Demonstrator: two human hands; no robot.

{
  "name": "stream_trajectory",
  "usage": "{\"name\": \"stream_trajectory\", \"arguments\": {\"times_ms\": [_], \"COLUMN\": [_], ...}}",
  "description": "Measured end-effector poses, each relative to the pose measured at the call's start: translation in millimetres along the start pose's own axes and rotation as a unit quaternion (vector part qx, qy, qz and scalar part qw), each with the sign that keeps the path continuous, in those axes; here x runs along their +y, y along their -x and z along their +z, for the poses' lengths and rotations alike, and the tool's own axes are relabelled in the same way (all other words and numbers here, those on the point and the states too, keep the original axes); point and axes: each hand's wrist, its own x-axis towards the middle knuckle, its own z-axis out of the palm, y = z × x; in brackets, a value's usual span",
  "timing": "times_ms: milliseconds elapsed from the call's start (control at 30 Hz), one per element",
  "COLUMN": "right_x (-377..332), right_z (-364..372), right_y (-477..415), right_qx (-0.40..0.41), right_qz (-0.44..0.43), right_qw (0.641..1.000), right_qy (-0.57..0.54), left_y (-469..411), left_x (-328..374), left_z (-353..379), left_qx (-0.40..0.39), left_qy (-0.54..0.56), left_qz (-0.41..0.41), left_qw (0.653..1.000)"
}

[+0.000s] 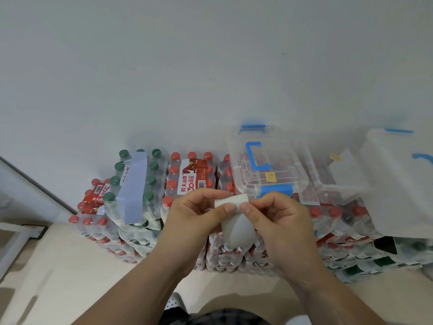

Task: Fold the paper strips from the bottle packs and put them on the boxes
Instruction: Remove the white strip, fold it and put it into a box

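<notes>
**Operator:** Report the state of each grip.

**Technician:** The left grip (196, 214) and the right grip (278, 219) each pinch the paper strip (230, 202) between thumb and forefinger. The strip is held above the red-capped bottle packs (189, 177), just in front of the clear box (264, 165).

**Operator:** Fold status?

**Technician:** The top edge appears folded over, and the loose part hangs below the thumbs. Judged partway complete.

**Operator:** Failure modes?

**Technician:** Uneven thumb pressure would likely skew the crease. A weak crease may spring open on the smooth lid, and the strip may slide off. A second strip (133, 186) lies unfolded on the green-capped pack (150, 180).
</notes>
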Motion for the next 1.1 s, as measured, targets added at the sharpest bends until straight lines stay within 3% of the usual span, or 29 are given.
{"name": "stream_trajectory", "arguments": {"times_ms": [400, 533, 1100], "right_x": [2.3, 4.7, 4.7], "right_z": [-0.3, -0.6, -2.1], "right_y": [-0.2, -0.8, 0.2], "right_qx": [-0.001, 0.007, 0.011], "right_qz": [0.024, 0.052, 0.041], "right_qw": [1.000, 0.998, 0.999], "right_qy": [0.011, -0.045, -0.034], "left_y": [-0.7, 0.1, 1.1], "left_x": [-1.8, -3.5, -4.1], "left_z": [5.3, 4.7, 4.9], "left_qx": [0.021, 0.006, 0.008], "left_qy": [-0.009, -0.005, 0.011], "left_qz": [0.021, 0.002, -0.008], "left_qw": [1.000, 1.000, 1.000]}}
